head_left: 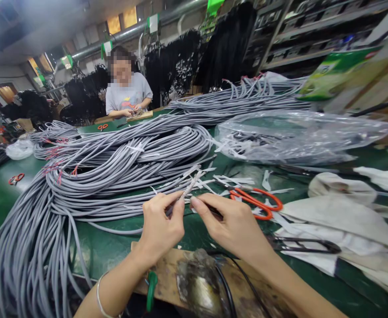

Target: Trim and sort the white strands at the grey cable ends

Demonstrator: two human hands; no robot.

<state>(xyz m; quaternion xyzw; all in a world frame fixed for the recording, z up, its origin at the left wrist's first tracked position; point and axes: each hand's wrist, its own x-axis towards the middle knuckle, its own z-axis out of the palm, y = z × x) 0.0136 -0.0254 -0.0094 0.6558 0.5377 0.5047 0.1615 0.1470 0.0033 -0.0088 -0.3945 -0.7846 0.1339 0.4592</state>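
My left hand (pixel 163 223) pinches a cable near its end, where a silvery braided end (pixel 191 184) sticks up past the thumb. Close by on the right, my right hand (pixel 227 218) has thumb and forefinger together near that braid; something dark shows under its fingers, but I cannot make out what it is. Behind both hands lies a big bundle of grey cables (pixel 141 163), some with red wires bared at their ends. Orange-handled scissors (pixel 258 201) rest just beyond my right hand, among white strips.
A wooden board (pixel 167 274) with a dark, crusted lump (pixel 200 282) sits at the near edge. Black snips (pixel 306 245) and white cloth gloves (pixel 342 216) lie right. Farther back are a clear plastic bag (pixel 299 132) and a co-worker (pixel 127 90) across the green table (pixel 111 243).
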